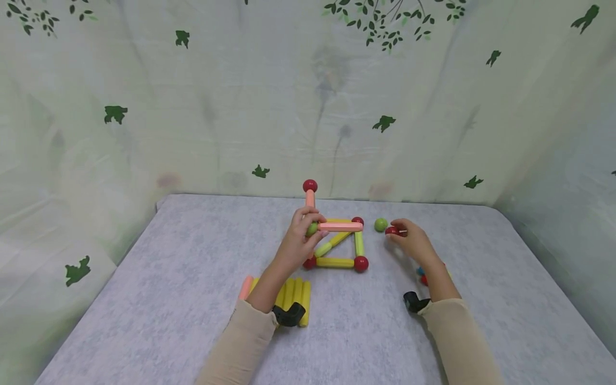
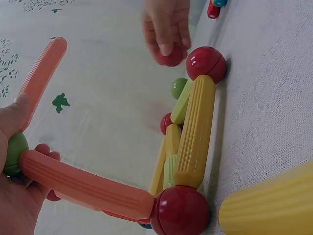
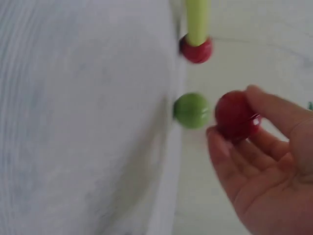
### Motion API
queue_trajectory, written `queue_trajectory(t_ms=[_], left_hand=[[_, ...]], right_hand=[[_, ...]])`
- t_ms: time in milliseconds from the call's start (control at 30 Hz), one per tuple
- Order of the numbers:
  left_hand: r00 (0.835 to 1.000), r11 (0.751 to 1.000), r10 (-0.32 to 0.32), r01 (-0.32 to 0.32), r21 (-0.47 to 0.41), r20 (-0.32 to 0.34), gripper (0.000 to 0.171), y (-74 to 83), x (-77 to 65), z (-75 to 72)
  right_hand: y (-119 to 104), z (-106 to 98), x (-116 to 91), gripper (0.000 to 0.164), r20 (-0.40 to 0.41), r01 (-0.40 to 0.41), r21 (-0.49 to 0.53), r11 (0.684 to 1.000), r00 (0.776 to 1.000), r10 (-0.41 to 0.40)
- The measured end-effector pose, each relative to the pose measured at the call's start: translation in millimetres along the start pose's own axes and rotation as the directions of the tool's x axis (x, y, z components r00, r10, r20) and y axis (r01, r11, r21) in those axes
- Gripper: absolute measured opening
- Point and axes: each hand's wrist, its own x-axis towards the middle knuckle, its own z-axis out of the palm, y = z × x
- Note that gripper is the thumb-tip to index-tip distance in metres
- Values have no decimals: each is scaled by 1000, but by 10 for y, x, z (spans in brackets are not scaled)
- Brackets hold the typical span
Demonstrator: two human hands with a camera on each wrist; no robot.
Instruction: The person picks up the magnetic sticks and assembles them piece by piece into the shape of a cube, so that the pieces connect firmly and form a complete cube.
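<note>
My left hand [image 1: 293, 241] grips a green ball [image 2: 16, 153], from which salmon-pink sticks extend. One pink stick [image 1: 340, 227] points right across the frame, its far end loose. Another pink stick [image 2: 88, 183] slopes down to a red ball [image 2: 179, 211] at the frame's near left corner. Beyond the hand, a red ball [image 1: 310, 185] tops a further pink stick [image 1: 310, 198]. Yellow and lime sticks join red balls in a flat frame [image 1: 335, 262] with a diagonal. Between thumb and fingers, my right hand [image 1: 416, 243] pinches a red ball [image 3: 236, 115], raised beside a loose green ball [image 3: 191, 110].
Several yellow sticks [image 1: 306, 305] and a pink stick [image 1: 245, 287] lie side by side under the left forearm. Small blue and red pieces [image 1: 424, 280] sit partly hidden behind the right forearm. A patterned curtain [image 1: 231, 107] hangs behind the cloth-covered table [image 1: 159, 299].
</note>
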Motion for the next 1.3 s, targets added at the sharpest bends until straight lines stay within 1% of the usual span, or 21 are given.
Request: queue_trajectory(t_ms=[67,167,233,333,433,600,733,800,867,967,1033,1100,1133,1167,1233,1267,1300], left_hand=[[1000,1000,4,-4,1,-1,21,-2,-1,0],[1000,1000,10,-10,2,-2,21,-4,-2,1],[1000,1000,13,-13,5,-3,21,-2,-2,0],[1000,1000,17,-17,5,-3,20,3,-1,-4],[1000,1000,18,-18,-1,-4,20,6,1,-6],[1000,1000,27,-27,-4,-7,20,-1,2,-1],[999,999,33,-33,0,-5,20,-5,-1,3],[999,999,33,-33,0,-1,20,3,-2,-2],[1000,1000,27,-27,2,10,20,7,-2,-10],[999,1000,12,-12,9,40,19,11,5,-21],[998,1000,2,-2,11,59,19,7,10,-24],[997,1000,-2,2,11,73,19,1,12,-28],[997,1000,-1,0,10,77,19,0,13,-31],[997,1000,2,-2,9,80,19,1,14,-35],[997,1000,5,-6,12,83,19,4,14,-45],[997,1000,7,-8,14,83,19,5,15,-51],[997,1000,8,-9,16,82,19,8,16,-58]], right_hand=[[-77,-5,-50,51,-15,44,107,993,999,-43],[-245,-18,-175,55,-19,107,261,959,994,-105],[-368,-25,-276,55,-22,142,346,927,989,-143],[-532,-25,-418,50,-28,194,443,875,979,-203],[-634,-5,-500,45,-28,231,511,828,967,-252],[-697,40,-538,43,-36,260,541,800,957,-287],[-693,67,-530,44,-46,270,544,795,955,-292],[-682,75,-531,46,-48,272,532,802,955,-292],[-671,89,-544,49,-56,268,509,818,958,-280],[-651,131,-605,52,-108,253,497,830,967,-230],[-640,193,-673,50,-148,242,512,824,970,-193],[-629,289,-758,45,-162,232,532,815,972,-171],[-629,348,-800,42,-150,229,536,812,973,-176],[-627,416,-837,40,-119,218,540,813,976,-183],[-629,562,-894,38,-15,195,532,824,975,-221],[-630,637,-910,39,50,178,518,837,970,-237],[-635,710,-916,41,119,159,509,846,960,-252]])
